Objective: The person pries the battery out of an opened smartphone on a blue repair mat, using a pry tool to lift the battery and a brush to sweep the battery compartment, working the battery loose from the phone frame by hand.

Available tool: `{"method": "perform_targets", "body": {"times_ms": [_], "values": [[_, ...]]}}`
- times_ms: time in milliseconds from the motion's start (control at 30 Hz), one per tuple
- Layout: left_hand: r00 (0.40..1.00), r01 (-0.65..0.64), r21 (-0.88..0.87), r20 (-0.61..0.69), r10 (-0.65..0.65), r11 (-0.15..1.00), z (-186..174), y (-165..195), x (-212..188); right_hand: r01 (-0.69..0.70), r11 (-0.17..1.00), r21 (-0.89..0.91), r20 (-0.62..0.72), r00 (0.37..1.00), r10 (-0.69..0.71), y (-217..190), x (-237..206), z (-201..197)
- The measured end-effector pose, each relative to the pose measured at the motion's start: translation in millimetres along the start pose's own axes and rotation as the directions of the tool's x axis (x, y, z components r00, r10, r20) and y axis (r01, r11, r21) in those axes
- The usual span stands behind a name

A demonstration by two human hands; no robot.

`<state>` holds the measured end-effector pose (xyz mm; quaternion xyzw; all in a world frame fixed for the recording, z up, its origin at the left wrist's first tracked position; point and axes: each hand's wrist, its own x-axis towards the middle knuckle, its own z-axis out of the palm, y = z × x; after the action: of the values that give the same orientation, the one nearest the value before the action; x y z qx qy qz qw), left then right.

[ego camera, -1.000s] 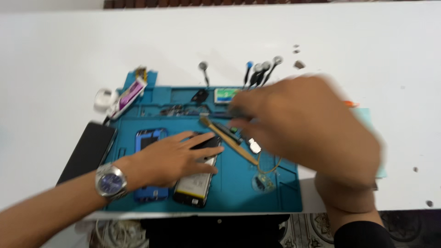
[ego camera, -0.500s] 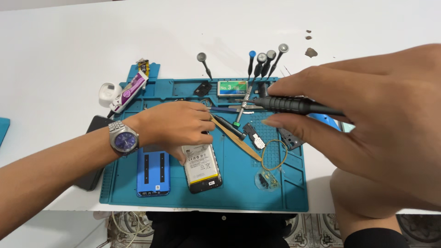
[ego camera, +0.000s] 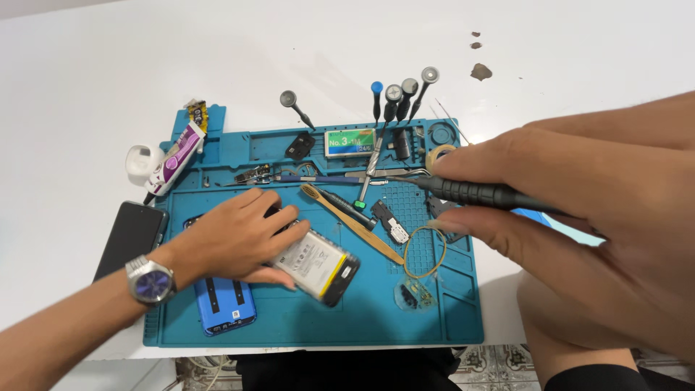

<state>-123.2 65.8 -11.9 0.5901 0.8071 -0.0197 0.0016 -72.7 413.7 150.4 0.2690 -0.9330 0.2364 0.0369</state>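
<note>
My left hand point(ego camera: 235, 239), with a wristwatch point(ego camera: 150, 279) on the wrist, rests flat on an opened phone with its battery point(ego camera: 318, 264) showing, on a teal repair mat point(ego camera: 376, 318). My right hand point(ego camera: 579, 217) is close to the camera at the right and grips a black-handled screwdriver point(ego camera: 470, 192) whose thin tip points left over the mat's upper middle. A blue phone back cover point(ego camera: 224, 304) lies just below my left hand. A bamboo toothbrush point(ego camera: 351, 223) lies diagonally between the two hands.
Several small screwdrivers point(ego camera: 394, 101) stand along the mat's top edge. A white and purple glue tube point(ego camera: 174, 159) and a black phone point(ego camera: 130, 239) lie at the left. A rubber band point(ego camera: 424, 250), small parts, tweezers point(ego camera: 376, 174) and a green-labelled box point(ego camera: 350, 143) sit on the mat. White table around.
My left hand slid down and right onto the opened phone, which has turned diagonal. My right hand moved right with the black screwdriver, uncovering the middle of the mat.
</note>
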Motion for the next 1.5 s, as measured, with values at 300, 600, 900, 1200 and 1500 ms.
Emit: {"method": "perform_targets", "body": {"times_ms": [300,600,900,1200,1500], "values": [[0.920,0.364,-0.034,-0.145,-0.365,0.931,19,31,-13,0.021,0.998,-0.064,-0.008,1.000,-0.022,-17,33,47],[0.930,-0.126,-0.471,-0.362,-0.061,0.873,80,160,-46,0.140,0.899,-0.416,0.611,0.775,0.162,-88,91,83],[0.928,-0.370,-0.178,-0.019,0.372,0.912,227,236,16,0.062,0.929,-0.366,0.668,0.712,0.216,-81,118,138],[0.864,-0.142,-0.251,-0.503,-0.003,0.958,144,170,6,0.076,0.932,-0.353,0.728,0.648,0.224,-62,146,154],[0.872,0.321,-0.210,-0.314,-0.375,0.923,110,131,1,0.040,0.929,-0.369,0.741,0.616,0.268,-58,155,166]]}}
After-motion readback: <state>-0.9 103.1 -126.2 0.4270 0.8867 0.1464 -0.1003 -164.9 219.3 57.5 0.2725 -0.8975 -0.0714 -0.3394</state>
